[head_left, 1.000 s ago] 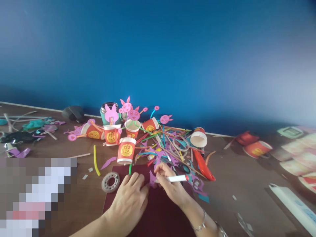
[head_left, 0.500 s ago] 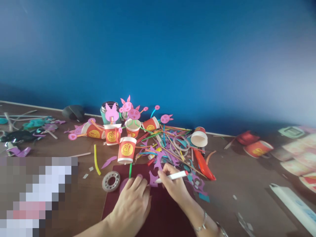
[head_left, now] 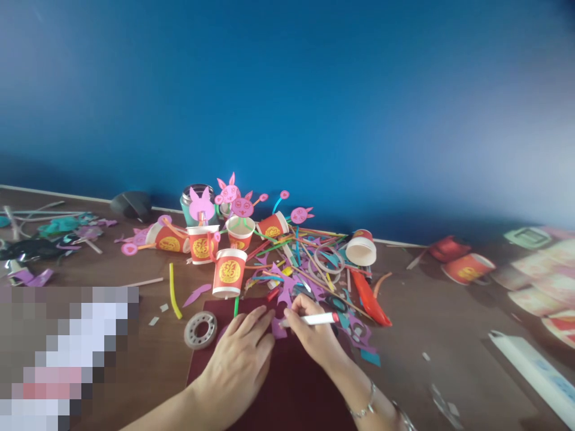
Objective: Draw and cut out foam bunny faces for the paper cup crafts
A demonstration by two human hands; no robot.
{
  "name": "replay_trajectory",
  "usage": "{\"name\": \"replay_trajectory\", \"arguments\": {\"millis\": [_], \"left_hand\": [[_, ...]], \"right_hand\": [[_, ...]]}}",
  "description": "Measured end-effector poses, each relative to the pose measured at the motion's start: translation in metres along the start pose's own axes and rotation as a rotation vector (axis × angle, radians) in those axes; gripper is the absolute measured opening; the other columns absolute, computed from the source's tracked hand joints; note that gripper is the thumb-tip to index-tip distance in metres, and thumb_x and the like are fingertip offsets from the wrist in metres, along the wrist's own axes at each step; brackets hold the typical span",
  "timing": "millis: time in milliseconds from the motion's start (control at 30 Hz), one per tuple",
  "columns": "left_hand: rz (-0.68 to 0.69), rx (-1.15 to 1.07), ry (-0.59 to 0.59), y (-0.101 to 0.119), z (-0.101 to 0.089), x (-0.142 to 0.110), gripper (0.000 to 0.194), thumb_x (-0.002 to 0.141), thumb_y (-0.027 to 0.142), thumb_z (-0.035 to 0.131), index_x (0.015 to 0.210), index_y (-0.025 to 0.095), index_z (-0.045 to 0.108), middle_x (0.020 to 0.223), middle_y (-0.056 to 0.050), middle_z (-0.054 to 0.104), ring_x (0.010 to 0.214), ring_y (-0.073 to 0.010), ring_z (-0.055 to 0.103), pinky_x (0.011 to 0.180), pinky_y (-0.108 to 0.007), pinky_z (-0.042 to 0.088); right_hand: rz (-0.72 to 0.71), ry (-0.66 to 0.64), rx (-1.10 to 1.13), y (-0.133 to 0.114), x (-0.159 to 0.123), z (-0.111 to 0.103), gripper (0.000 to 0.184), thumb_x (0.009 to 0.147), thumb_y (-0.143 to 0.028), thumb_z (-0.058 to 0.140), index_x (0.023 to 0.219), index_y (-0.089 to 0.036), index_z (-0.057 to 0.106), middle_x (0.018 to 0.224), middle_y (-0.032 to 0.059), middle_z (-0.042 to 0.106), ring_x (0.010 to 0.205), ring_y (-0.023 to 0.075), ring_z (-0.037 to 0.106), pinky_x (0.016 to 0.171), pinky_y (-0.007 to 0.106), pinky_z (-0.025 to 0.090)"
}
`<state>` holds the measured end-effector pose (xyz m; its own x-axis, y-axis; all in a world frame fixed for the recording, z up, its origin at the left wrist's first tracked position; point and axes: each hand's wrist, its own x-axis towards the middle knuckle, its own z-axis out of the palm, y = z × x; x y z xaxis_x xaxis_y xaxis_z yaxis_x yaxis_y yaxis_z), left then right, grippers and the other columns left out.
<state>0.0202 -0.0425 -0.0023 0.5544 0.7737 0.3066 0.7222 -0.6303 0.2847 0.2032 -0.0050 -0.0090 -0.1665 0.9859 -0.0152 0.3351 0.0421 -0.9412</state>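
Note:
My right hand (head_left: 314, 338) grips a white marker pen (head_left: 320, 318) with a red end, its other end beside a purple sheet piece (head_left: 279, 329). The fingers of my left hand (head_left: 242, 365) lie stretched over the dark maroon board (head_left: 296, 389), their tips by the same purple piece. Part of another purple shape is hidden under this hand. Just beyond it stands a red paper cup (head_left: 229, 272) with a yellow emblem, and a green straw (head_left: 236, 306) shows below it. A grey ring-shaped roll (head_left: 200, 330) sits left of my left hand.
Behind are several red cups (head_left: 203, 244), some bearing pink animal-face cutouts (head_left: 201, 205). Straws and purple scraps (head_left: 287, 287) heap in the middle, with a red balloon-like piece (head_left: 371, 299) at their right. A white power strip (head_left: 530, 374) lies far right. A blue wall (head_left: 287, 108) rises behind.
My left hand's fingers have straightened and spread forward towards the purple piece. My right hand with the marker has shifted slightly left. The whole view has moved a little.

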Motion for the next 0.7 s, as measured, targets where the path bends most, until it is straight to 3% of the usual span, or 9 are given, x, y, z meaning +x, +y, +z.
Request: {"name": "replay_trajectory", "arguments": {"millis": [300,700], "left_hand": [[0.017,-0.096,-0.100,-0.012,-0.009,0.008,0.024,0.087,0.013,0.042,0.095,0.021,0.063,0.122,-0.004,0.065,0.129,-0.0251,0.044,0.111,-0.050,0.028],[0.012,-0.121,-0.100,-0.012,-0.009,0.007,0.024,0.085,0.012,0.045,0.098,0.022,0.064,0.123,-0.004,0.064,0.130,-0.0245,0.042,0.112,-0.048,0.028]], "right_hand": [[0.046,0.000,0.007,-0.003,-0.001,0.000,0.027,0.079,-0.034,0.054,0.061,-0.023,0.037,0.048,-0.0083,0.037,0.044,0.0087,0.034,0.043,0.022,0.026],[0.012,-0.011,-0.139,-0.001,-0.002,0.001,0.026,0.077,-0.029,0.054,0.059,-0.022,0.035,0.049,-0.0085,0.032,0.046,0.0080,0.029,0.043,0.021,0.024]]}}
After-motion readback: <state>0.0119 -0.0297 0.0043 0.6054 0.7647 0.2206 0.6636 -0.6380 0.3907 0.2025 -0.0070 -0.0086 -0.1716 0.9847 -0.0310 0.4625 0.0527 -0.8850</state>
